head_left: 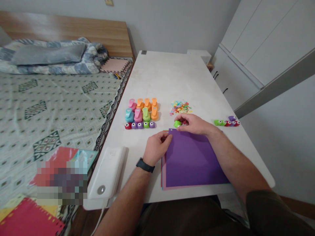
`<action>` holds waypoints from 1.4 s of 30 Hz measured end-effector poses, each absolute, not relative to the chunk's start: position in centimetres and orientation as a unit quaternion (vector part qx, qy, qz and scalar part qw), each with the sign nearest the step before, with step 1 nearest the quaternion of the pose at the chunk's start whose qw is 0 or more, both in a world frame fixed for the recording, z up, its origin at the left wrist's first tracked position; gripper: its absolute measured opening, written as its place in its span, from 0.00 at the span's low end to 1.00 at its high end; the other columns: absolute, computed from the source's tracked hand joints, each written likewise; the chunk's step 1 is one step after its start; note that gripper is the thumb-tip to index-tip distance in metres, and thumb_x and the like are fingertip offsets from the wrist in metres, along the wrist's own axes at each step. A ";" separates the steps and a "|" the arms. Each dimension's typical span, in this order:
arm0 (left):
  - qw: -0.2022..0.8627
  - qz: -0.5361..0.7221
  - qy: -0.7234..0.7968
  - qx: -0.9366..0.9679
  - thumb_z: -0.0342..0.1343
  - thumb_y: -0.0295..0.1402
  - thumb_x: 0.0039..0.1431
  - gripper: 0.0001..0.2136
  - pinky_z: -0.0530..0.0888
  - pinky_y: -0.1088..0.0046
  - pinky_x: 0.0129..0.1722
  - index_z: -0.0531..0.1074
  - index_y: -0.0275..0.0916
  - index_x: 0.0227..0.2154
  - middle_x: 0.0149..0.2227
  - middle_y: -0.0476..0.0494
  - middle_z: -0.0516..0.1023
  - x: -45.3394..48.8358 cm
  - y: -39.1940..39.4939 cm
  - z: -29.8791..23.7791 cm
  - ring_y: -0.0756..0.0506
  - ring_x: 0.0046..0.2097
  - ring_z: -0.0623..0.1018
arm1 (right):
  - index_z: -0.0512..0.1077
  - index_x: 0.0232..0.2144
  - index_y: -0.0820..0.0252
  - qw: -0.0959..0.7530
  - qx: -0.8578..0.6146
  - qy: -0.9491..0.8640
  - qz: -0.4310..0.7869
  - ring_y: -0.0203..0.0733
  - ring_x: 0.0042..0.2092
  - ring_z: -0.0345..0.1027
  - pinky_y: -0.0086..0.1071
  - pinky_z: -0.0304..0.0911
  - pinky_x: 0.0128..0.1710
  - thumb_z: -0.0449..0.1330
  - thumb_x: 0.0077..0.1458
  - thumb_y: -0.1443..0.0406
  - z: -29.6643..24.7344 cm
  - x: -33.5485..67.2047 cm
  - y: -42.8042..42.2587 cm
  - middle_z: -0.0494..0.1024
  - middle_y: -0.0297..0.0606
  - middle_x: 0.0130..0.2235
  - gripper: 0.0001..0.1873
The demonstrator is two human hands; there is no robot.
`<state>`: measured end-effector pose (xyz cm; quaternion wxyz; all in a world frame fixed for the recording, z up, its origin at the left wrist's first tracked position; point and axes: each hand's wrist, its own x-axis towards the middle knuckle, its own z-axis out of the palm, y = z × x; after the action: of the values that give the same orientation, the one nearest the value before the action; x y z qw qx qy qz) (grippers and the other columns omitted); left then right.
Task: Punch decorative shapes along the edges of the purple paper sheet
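Observation:
A small green craft punch (177,124) is held in the fingertips of my right hand (192,124), just above the top edge of the purple paper (194,160). My left hand (157,146) pinches that sheet near its top left corner, beside a small punched hole. Under the purple sheet, edges of pink and other coloured sheets show. Beyond my right hand lies a scattered pile of tiny colourful paper cutouts (180,107). Part of the punch is hidden by my fingers.
Rows of larger lever punches (138,114) and small round punches (140,125) stand at left; more small punches (226,123) sit at right. A white corded device (108,172) lies at the table's left edge. Coloured papers (29,218) rest on the bed.

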<state>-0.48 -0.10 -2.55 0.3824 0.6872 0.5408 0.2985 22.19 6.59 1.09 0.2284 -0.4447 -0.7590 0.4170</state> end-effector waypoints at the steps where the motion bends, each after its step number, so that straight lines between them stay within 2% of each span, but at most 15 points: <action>1: 0.384 0.298 0.540 0.687 0.51 0.45 0.65 0.17 0.63 0.75 0.29 0.75 0.39 0.31 0.25 0.50 0.74 -0.5 -0.1 -2.6 0.50 0.28 0.70 | 0.75 0.45 0.59 0.222 -0.443 -0.763 0.415 0.38 0.39 0.68 0.32 0.63 0.40 0.68 0.51 0.60 1.1 22.2 6.6 0.77 0.36 0.40 0.19; 6: 0.395 0.297 0.538 0.683 0.51 0.46 0.65 0.16 0.63 0.75 0.29 0.75 0.39 0.31 0.26 0.50 0.75 -0.4 -0.1 -2.7 0.50 0.28 0.70 | 0.75 0.46 0.58 0.201 -0.438 -0.773 0.413 0.39 0.39 0.68 0.32 0.62 0.40 0.67 0.51 0.59 0.6 22.3 6.6 0.78 0.36 0.40 0.20; 13: 0.397 0.309 0.537 0.677 0.52 0.44 0.64 0.15 0.62 0.75 0.27 0.72 0.39 0.28 0.24 0.52 0.71 -0.4 -0.1 -2.7 0.50 0.27 0.69 | 0.76 0.45 0.58 0.220 -0.447 -0.762 0.415 0.39 0.39 0.68 0.33 0.62 0.40 0.68 0.50 0.59 0.5 22.2 6.7 0.78 0.36 0.40 0.20; 25: 0.391 0.307 0.540 0.679 0.52 0.44 0.64 0.15 0.61 0.76 0.28 0.71 0.38 0.27 0.23 0.52 0.69 -0.4 -0.1 -2.4 0.51 0.27 0.67 | 0.75 0.47 0.59 0.193 -0.417 -0.765 0.451 0.39 0.41 0.72 0.32 0.63 0.40 0.67 0.52 0.61 0.5 21.6 6.3 0.80 0.37 0.41 0.19; 32: 0.400 0.308 0.535 0.678 0.52 0.44 0.64 0.16 0.62 0.76 0.28 0.73 0.38 0.29 0.24 0.51 0.71 -0.4 -0.1 -2.5 0.51 0.27 0.68 | 0.74 0.47 0.61 0.195 -0.405 -0.761 0.468 0.39 0.41 0.71 0.32 0.63 0.40 0.66 0.53 0.62 0.7 21.5 6.2 0.80 0.38 0.42 0.19; 42: 0.404 0.321 0.530 0.673 0.53 0.43 0.65 0.15 0.61 0.77 0.27 0.72 0.38 0.28 0.24 0.53 0.68 -0.4 -0.2 -2.7 0.52 0.27 0.67 | 0.75 0.49 0.63 0.174 -0.415 -0.757 0.474 0.38 0.39 0.70 0.31 0.62 0.39 0.66 0.53 0.62 0.6 21.4 6.2 0.80 0.38 0.41 0.21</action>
<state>-0.37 -0.15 -2.70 0.4040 0.6733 0.5296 0.3210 21.39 6.20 0.55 0.1744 -0.4154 -0.7567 0.4738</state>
